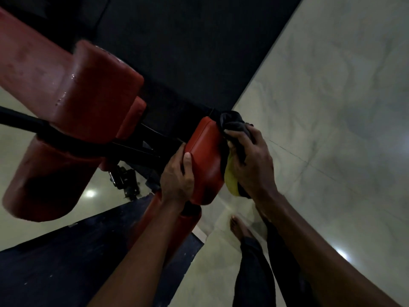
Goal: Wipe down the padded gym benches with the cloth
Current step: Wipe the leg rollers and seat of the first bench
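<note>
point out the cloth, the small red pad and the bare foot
cloth [235, 126]: head view, on its dark bunched upper part
pad [207, 156]: head view, on the middle of its red face
foot [238, 227]: head view, on the top of the foot, behind the toes

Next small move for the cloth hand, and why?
Probably draw the right hand and its dark cloth down the small red pad. The cloth is bunched against the pad's upper right edge, and the left hand grips the opposite side, seemingly steadying it for the stroke.
</note>
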Action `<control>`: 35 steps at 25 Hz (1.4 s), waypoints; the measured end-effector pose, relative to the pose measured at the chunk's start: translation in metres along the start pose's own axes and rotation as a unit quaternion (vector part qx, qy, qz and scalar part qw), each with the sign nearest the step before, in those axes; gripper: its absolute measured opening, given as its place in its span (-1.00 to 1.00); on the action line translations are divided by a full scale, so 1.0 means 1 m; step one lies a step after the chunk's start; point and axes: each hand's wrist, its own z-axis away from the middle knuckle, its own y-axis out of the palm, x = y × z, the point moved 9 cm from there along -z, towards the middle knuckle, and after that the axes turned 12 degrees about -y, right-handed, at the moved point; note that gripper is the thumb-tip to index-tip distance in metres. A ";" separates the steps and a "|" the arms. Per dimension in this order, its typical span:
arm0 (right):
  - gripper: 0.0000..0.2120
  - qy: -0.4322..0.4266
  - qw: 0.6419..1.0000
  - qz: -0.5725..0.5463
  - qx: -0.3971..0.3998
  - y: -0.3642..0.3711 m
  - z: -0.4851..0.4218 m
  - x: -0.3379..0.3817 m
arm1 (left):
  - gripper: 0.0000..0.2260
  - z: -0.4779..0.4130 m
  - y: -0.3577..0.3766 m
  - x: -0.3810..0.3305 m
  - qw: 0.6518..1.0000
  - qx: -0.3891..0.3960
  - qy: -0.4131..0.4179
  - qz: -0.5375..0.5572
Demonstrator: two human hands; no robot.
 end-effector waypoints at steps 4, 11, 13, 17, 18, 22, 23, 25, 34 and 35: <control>-0.75 0.009 0.998 0.045 0.045 0.005 -0.035 0.001 | -0.47 -0.002 0.003 -0.001 1.000 -0.006 0.001 -0.005; -0.76 -0.073 0.993 0.066 0.057 0.002 -0.046 0.049 | -0.50 -0.003 -0.005 0.002 0.993 0.082 -0.019 0.077; -0.74 -0.104 0.990 0.069 0.069 0.009 -0.065 0.082 | -0.53 -0.002 -0.042 0.002 0.990 0.041 -0.004 0.137; -0.73 -0.164 0.982 0.031 0.093 0.038 -0.098 0.156 | -0.57 0.001 -0.152 0.043 0.979 -0.166 0.011 0.120; -0.73 -0.173 0.979 0.021 0.102 0.049 -0.104 0.174 | -0.60 0.001 -0.175 0.058 0.972 -0.216 0.012 0.093; -0.71 -0.241 0.960 0.044 0.137 0.108 -0.129 0.249 | -0.47 -0.006 -0.229 0.113 0.959 -0.282 -0.031 0.006; -0.70 -0.257 0.954 0.056 0.142 0.123 -0.138 0.264 | -0.44 -0.009 -0.237 0.124 0.958 -0.283 -0.052 0.001; -0.70 -0.289 0.943 0.078 0.146 0.149 -0.151 0.291 | -0.43 -0.018 -0.248 0.158 0.950 -0.290 -0.111 0.022; -0.54 -0.397 0.881 0.087 0.242 0.266 -0.084 0.349 | -0.61 -0.023 -0.295 0.278 0.909 -0.260 -0.202 0.255; -0.47 -0.395 0.873 0.111 0.263 0.279 -0.076 0.344 | -0.61 -0.023 -0.297 0.287 0.900 -0.242 -0.197 0.303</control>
